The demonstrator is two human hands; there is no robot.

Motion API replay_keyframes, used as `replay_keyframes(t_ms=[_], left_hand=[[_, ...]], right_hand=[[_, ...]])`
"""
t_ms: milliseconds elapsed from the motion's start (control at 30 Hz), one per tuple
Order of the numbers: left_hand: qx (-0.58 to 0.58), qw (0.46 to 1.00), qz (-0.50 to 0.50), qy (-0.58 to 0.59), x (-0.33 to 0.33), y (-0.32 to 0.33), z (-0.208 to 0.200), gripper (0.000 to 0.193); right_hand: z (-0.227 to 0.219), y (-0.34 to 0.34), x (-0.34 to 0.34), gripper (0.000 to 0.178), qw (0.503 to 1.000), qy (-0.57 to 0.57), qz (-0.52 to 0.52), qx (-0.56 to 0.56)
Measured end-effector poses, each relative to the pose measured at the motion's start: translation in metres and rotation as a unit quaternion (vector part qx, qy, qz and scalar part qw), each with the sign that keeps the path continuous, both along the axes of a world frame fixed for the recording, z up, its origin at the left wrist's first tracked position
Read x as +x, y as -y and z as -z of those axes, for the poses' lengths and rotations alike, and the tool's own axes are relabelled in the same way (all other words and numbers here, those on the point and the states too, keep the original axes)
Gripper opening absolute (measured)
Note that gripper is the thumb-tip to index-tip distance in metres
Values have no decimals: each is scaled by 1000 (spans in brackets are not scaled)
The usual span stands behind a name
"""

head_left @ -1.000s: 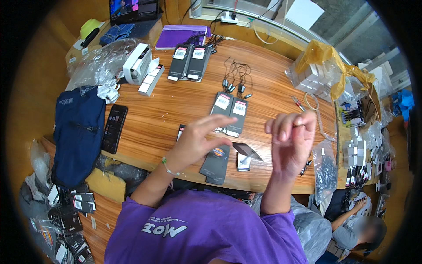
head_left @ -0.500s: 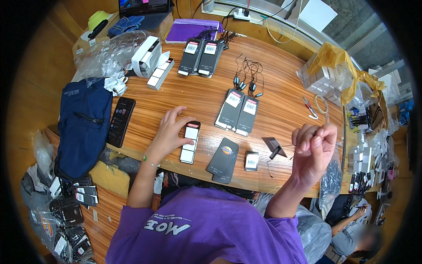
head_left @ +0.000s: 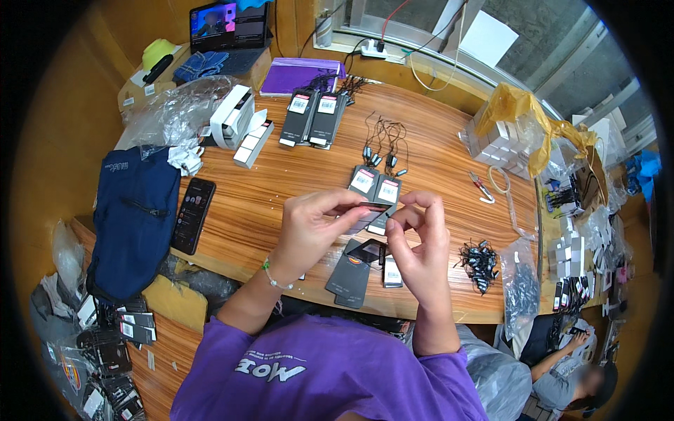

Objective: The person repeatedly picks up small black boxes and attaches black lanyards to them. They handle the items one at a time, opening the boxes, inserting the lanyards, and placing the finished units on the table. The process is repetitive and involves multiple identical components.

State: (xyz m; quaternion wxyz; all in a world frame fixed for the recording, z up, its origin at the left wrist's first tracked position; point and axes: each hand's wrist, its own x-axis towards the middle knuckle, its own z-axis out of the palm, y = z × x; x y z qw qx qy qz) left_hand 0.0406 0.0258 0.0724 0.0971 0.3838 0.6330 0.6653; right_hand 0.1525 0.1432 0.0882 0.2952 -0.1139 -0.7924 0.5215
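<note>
My left hand (head_left: 312, 228) and my right hand (head_left: 416, 242) are raised together over the wooden table (head_left: 281, 175), both pinching a small flat dark box (head_left: 364, 215) between thumb and fingers. Below the hands lie a dark grey card sleeve (head_left: 349, 277) and a small black box with a white label (head_left: 392, 272). Just beyond the hands, two black boxes with white and red labels (head_left: 375, 186) lie side by side, with small corded parts (head_left: 382, 147) behind them.
A black phone (head_left: 193, 214) and a navy bag (head_left: 133, 217) lie at the left. Two more labelled boxes (head_left: 314, 116), white boxes (head_left: 235, 123), a purple folder (head_left: 298, 74) and a laptop (head_left: 225, 28) sit farther back. Scissors (head_left: 481, 186) and small black parts (head_left: 477, 256) are at the right. A person sits at lower right (head_left: 576, 382).
My left hand lifted the small box off the table. My right hand came in from the right and now grips the same box. The view shifted slightly.
</note>
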Motion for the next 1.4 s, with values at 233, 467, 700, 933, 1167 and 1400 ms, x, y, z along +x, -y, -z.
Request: replay_keyframes(t_ms=[233, 467, 700, 933, 1167, 1400], left_hand=[[21, 993, 4, -115, 6, -8, 3, 13], [-22, 995, 21, -99, 7, -4, -3, 14], [-20, 973, 18, -227, 5, -5, -2, 14], [-4, 912, -3, -409, -3, -7, -7, 18], [4, 933, 38, -358, -9, -11, -9, 15], [12, 975, 55, -217, -6, -13, -7, 12]], right_hand=[[6, -3, 1, 31, 1000, -13, 10, -5], [4, -3, 2, 30, 996, -4, -20, -91], [4, -8, 2, 30, 978, -24, -67, -196], [5, -15, 3, 30, 962, -26, -100, -251], [8, -13, 2, 29, 963, -53, -88, -247], [4, -15, 0, 29, 972, -58, -92, -208]])
